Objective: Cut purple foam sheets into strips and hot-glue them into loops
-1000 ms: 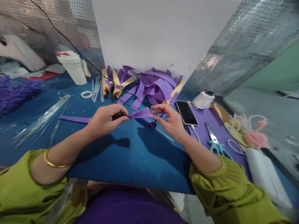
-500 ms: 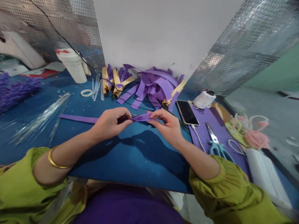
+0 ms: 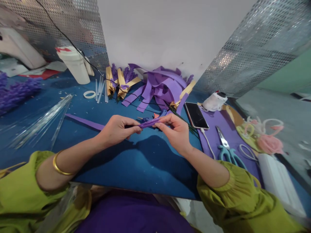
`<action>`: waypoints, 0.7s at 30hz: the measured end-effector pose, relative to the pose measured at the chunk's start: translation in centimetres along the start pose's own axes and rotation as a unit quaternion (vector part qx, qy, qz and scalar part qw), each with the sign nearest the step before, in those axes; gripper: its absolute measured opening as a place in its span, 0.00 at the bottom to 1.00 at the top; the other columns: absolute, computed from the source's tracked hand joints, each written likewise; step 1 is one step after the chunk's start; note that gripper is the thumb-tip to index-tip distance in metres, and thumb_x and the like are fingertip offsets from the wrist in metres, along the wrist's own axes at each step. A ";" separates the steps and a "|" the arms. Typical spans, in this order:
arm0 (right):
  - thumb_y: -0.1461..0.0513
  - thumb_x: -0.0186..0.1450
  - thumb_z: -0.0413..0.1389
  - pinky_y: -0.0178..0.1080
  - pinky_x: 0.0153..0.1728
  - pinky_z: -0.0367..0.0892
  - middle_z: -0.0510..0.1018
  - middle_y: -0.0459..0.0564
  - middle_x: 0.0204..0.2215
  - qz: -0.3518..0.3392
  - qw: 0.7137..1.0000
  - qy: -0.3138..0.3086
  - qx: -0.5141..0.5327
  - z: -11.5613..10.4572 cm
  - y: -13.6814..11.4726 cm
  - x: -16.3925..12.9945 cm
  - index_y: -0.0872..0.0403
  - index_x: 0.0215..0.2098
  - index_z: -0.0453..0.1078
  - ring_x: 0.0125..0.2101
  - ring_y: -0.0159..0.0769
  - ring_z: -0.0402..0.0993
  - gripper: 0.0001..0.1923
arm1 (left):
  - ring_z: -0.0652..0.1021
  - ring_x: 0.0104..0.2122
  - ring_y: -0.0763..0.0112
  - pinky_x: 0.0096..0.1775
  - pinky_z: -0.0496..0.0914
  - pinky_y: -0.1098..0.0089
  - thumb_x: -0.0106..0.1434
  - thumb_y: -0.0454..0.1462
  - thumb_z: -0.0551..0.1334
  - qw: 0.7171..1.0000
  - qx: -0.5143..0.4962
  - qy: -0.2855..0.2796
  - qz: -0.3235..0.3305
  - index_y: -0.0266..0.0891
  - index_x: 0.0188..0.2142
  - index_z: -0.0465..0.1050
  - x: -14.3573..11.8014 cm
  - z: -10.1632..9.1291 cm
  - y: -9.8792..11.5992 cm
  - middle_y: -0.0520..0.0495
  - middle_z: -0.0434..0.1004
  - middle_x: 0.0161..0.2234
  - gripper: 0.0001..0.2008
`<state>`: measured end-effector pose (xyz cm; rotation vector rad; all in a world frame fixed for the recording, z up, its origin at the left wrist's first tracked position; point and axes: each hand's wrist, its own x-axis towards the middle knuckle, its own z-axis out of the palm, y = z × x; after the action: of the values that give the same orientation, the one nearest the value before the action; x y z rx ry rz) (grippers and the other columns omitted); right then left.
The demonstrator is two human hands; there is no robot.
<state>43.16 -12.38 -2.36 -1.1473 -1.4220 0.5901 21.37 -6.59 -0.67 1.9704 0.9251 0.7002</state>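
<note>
A purple strip, which looks like ribbon or felt, stretches between my two hands above the blue table and appears folded lengthwise. My left hand pinches it between thumb and fingers; its loose tail runs out to the left behind that hand. The other end is gripped by my right hand, thumb below and fingers above. Just behind the strip lies a blue glue gun, partly hidden by my right fingers. Further back, a heap of purple strips rests against the white panel.
Wrapped lavender bunches, glue sticks and a tape ring are at the back left, near a white lidded cup. Clear thin strands lie left. On the right are a phone, blue-handled pliers and a white box.
My left hand has shifted slightly right and down along the strip, and the strip between my hands now looks narrower. More of the glue gun shows behind it.
</note>
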 end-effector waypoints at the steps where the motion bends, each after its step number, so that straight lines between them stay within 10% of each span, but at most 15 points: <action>1: 0.60 0.61 0.66 0.45 0.44 0.74 0.80 0.44 0.27 0.007 1.000 0.002 0.004 0.0 0.0 0.0 0.52 0.29 0.73 0.30 0.33 0.76 0.07 | 0.69 0.17 0.76 0.21 0.60 0.75 0.60 0.41 0.65 1.000 0.002 0.002 0.006 0.38 0.29 0.83 0.0 0.0 0.0 0.53 0.72 0.16 0.10; 21: 0.60 0.62 0.65 0.38 0.32 0.74 0.81 0.44 0.25 0.000 1.000 0.020 0.010 0.9 -0.7 -0.8 0.51 0.29 0.70 0.28 0.33 0.79 0.08 | 0.70 0.18 0.76 0.21 0.61 0.75 0.60 0.44 0.68 0.998 -0.002 0.025 0.048 0.38 0.34 0.84 -0.5 0.7 0.2 0.52 0.76 0.19 0.11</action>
<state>41.97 -13.17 -2.30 -1.1374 -1.3792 0.5771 21.62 -7.36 -0.91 2.0135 0.8625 0.8097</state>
